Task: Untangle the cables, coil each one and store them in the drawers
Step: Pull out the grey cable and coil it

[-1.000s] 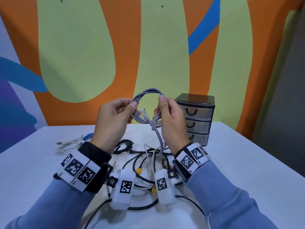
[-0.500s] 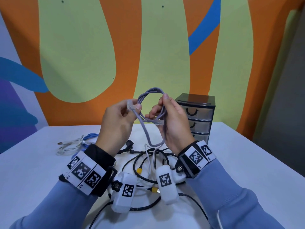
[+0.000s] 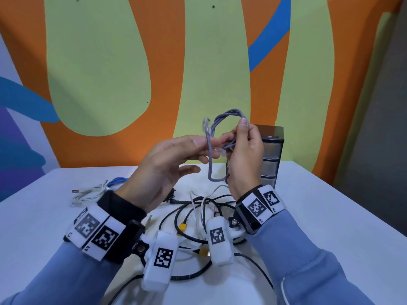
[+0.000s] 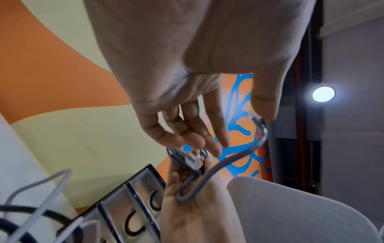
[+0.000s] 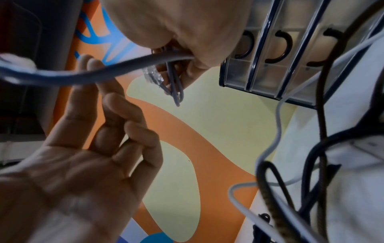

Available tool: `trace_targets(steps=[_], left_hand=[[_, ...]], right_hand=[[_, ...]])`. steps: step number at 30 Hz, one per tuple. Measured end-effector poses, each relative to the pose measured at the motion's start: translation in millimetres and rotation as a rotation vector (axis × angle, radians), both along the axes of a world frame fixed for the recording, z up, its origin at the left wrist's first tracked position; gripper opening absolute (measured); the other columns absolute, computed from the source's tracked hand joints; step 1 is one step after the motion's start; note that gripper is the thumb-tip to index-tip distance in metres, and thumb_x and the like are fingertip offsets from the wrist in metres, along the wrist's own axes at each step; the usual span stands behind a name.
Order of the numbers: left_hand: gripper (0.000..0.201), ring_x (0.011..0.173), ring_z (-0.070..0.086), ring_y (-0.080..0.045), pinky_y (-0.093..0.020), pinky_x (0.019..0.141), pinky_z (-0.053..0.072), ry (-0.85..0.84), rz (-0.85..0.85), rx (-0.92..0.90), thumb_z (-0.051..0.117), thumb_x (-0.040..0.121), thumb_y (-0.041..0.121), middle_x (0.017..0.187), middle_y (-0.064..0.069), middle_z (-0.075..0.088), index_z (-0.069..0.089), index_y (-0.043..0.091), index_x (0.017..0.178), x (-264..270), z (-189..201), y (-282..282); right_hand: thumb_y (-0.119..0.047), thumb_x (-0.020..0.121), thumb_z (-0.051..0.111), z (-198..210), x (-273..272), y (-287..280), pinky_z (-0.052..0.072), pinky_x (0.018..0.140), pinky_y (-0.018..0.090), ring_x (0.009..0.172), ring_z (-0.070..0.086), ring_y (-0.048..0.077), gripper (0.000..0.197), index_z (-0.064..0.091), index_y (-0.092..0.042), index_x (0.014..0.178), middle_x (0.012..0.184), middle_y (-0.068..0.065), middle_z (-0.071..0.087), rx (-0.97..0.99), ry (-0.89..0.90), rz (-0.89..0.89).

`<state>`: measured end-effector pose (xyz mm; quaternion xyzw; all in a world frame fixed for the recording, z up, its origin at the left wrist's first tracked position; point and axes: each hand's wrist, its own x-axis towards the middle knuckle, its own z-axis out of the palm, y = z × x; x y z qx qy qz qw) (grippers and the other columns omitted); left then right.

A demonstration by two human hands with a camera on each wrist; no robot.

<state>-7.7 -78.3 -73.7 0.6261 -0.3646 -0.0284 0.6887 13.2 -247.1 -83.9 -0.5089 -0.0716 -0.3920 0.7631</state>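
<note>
Two hands worked one thin grey network cable (image 3: 211, 155) above the white table (image 3: 330, 216) in the head view, and the grip had just shifted: half a second before, the left hand (image 3: 163, 170) pinched the cable's clear plug between thumb and finger, whereas now its fingers lay nearly straight, the free end rising behind them with the plug (image 3: 206, 124) above, though a light thumb hold could not be ruled out here. The right hand (image 3: 244, 155) kept its fingers curled round the gathered loops, with one slack bight hanging below it; the small dark three-drawer plastic cabinet (image 3: 272, 155) stood just behind that hand, all drawers closed, and the tangle of black and white cables (image 3: 198, 216) with a separate pale and blue bundle (image 3: 97, 190) still lay on the table. From the left wrist camera, the left hand's (image 4: 187, 82) fingers were extended and the thumb tip touched the plug end (image 4: 255, 118), so the hand seemed to steady rather than clench it; the cable swept down to the coil in the other hand (image 4: 187, 205). From the right wrist camera, the right hand (image 5: 187, 24) clenched several grey strands with the second clear plug (image 5: 152, 74) poking out, while the left palm (image 5: 83, 164) lay open beside the loose length. I judged the coil nearly wound: the last tail wanted tucking in before a drawer could be opened, and most cables remained unsorted.
</note>
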Motion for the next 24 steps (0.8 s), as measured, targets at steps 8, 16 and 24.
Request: trace_targets(steps=[8, 16, 24], left_hand=[[0.017, 0.088, 0.061, -0.013, -0.032, 0.081, 0.045, 0.028, 0.222, 0.058, 0.068, 0.100, 0.022, 0.098, -0.003, 0.076, 0.081, 0.017, 0.109, 11.2, -3.6, 5.4], [0.009, 0.060, 0.062, -0.013, -0.030, 0.063, 0.050, 0.039, 0.518, 0.084, 0.064, 0.105, 0.009, 0.083, -0.011, 0.079, 0.065, 0.009, 0.114, 32.7, -19.0, 7.3], [0.016, 0.078, 0.073, -0.016, -0.023, 0.077, 0.060, 0.020, 0.365, 0.071, 0.064, 0.103, 0.000, 0.088, -0.012, 0.079, 0.075, 0.007, 0.111, 25.2, -13.2, 3.3]], right_hand=[[-0.032, 0.111, 0.048, 5.9, 0.4, -12.3, 0.063, 0.075, 0.040, 0.061, 0.060, 0.016, 0.032, 0.051, -0.012, 0.086, 0.063, 0.005, 0.058, 0.390, -0.034, 0.271], [-0.037, 0.111, 0.045, 7.8, -9.2, -9.1, 0.026, 0.038, 0.017, 0.044, 0.016, 0.008, 0.037, 0.050, -0.018, 0.080, 0.051, -0.007, 0.024, 0.383, 0.007, 0.827], [-0.039, 0.110, 0.046, 3.3, -8.0, -5.7, 0.016, 0.037, 0.017, 0.046, 0.009, 0.008, 0.037, 0.050, -0.019, 0.079, 0.058, -0.007, 0.014, 0.266, 0.093, 0.907]])
